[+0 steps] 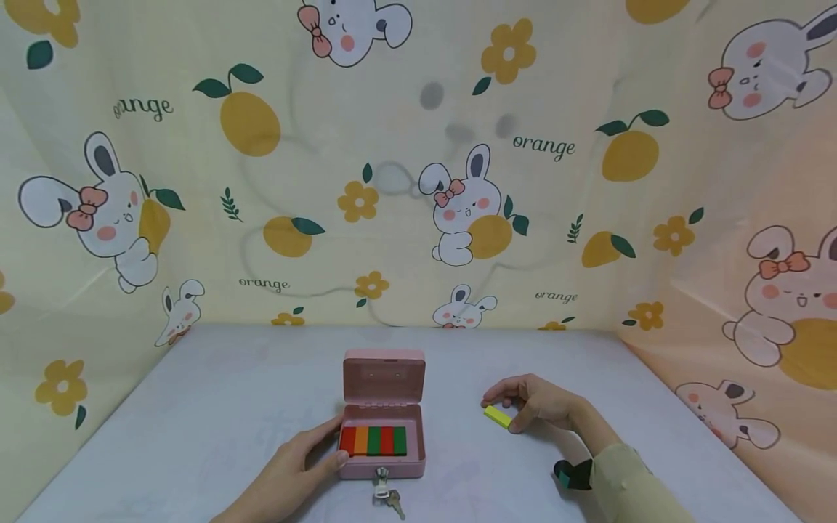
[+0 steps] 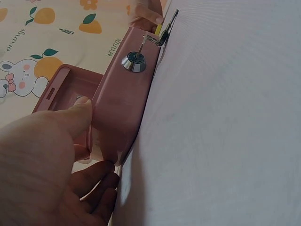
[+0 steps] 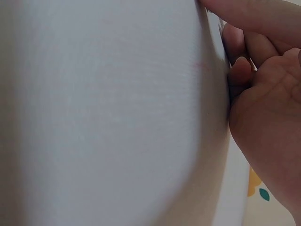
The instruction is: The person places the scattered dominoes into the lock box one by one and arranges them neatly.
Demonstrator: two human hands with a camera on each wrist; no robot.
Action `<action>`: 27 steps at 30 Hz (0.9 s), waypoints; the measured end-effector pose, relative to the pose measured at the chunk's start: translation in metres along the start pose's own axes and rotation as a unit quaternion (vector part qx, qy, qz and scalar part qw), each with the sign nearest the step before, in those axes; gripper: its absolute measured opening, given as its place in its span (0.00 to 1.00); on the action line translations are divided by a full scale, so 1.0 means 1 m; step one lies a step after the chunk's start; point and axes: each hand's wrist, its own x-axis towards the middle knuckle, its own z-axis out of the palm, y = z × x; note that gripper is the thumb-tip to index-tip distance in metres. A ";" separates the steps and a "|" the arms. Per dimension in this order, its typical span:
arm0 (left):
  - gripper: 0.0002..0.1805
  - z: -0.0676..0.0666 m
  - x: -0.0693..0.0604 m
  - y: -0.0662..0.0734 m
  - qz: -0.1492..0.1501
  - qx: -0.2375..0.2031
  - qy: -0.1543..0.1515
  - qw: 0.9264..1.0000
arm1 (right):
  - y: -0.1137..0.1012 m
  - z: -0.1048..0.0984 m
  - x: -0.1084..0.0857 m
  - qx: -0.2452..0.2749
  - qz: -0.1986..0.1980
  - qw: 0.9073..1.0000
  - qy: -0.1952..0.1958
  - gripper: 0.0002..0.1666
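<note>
A small pink cash box (image 1: 407,471) stands on the table with its lid (image 1: 383,381) raised. Inside lies a row of flat blocks in red, orange and green (image 1: 374,441). My left hand (image 1: 297,465) grips the box's left side; in the left wrist view the thumb (image 2: 82,113) lies at the rim and the other fingers are low by the outer wall. To the right of the box, my right hand (image 1: 543,403) pinches a yellow block (image 1: 498,416) at table level between thumb and fingers. The right wrist view does not show that block.
A key (image 1: 394,503) hangs from the lock (image 1: 381,473) on the box's front. A white cloth (image 1: 261,378) covers the table. Patterned curtains (image 1: 405,276) close off the back and sides. A black band (image 1: 573,474) is by the right sleeve.
</note>
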 end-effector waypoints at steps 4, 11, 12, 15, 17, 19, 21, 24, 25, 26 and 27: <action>0.41 0.000 0.000 0.000 -0.005 0.005 0.003 1.000 | 0.001 0.001 0.000 0.001 0.000 1.000 0.003 0.31; 0.42 0.000 0.000 0.003 -0.008 0.016 0.007 1.000 | 0.002 0.001 0.000 0.008 0.002 1.000 0.010 0.31; 0.42 0.000 0.000 0.003 -0.007 0.016 0.007 1.000 | 0.002 0.001 0.000 0.009 0.002 1.000 0.011 0.31; 0.42 0.000 -0.001 0.003 -0.008 0.015 0.006 1.000 | 0.001 0.001 -0.001 0.010 0.002 1.000 0.013 0.31; 0.42 0.000 -0.001 0.003 -0.008 0.014 0.006 1.000 | 0.001 0.001 -0.001 0.010 0.001 1.000 0.014 0.31; 0.42 0.000 0.000 0.003 -0.007 0.013 0.005 1.000 | 0.002 0.001 -0.001 0.009 0.001 1.000 0.015 0.31; 0.42 0.000 0.000 0.003 -0.007 0.014 0.005 1.000 | 0.003 0.000 -0.001 0.008 0.001 1.000 0.017 0.31; 0.42 0.000 0.000 0.002 -0.005 0.013 0.005 1.000 | 0.003 0.000 0.000 0.007 0.004 1.000 0.021 0.31; 0.42 0.000 0.000 0.001 -0.004 0.014 0.005 1.000 | 0.003 0.000 0.000 0.007 0.005 1.000 0.023 0.31; 0.42 0.000 0.001 0.001 -0.004 0.013 0.004 1.000 | 0.004 0.000 0.000 0.008 0.007 1.000 0.024 0.31; 0.42 0.000 0.001 0.000 -0.003 0.012 0.003 1.000 | 0.004 0.000 0.000 0.008 0.008 1.000 0.024 0.31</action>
